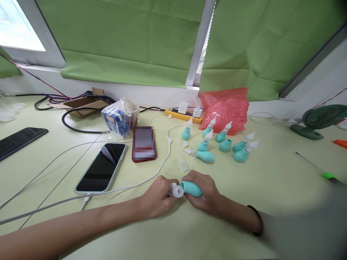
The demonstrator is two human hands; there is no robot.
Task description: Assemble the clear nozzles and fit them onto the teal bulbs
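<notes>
My left hand (159,198) is closed around a clear plastic nozzle piece (176,190), its round open end facing right. Close against it, my right hand (204,191) grips a teal rubber bulb (192,188) whose mouth points toward the nozzle piece. I cannot tell whether the two parts touch. Just beyond my hands lie small clear plastic bits (183,166). Farther back, several teal bulbs with clear tips stand or lie in a group, among them a bulb lying on its side (206,156) and a bulb without a tip (225,145).
Left of my hands lie a light-cased phone (100,169) and a red-cased phone (144,144), with a white cable (130,186) crossing the table. Behind are a bagged blue package (119,121), a yellow power strip (179,115) and red bubble wrap (225,110). A green fan (317,121) and screwdriver (329,176) are right.
</notes>
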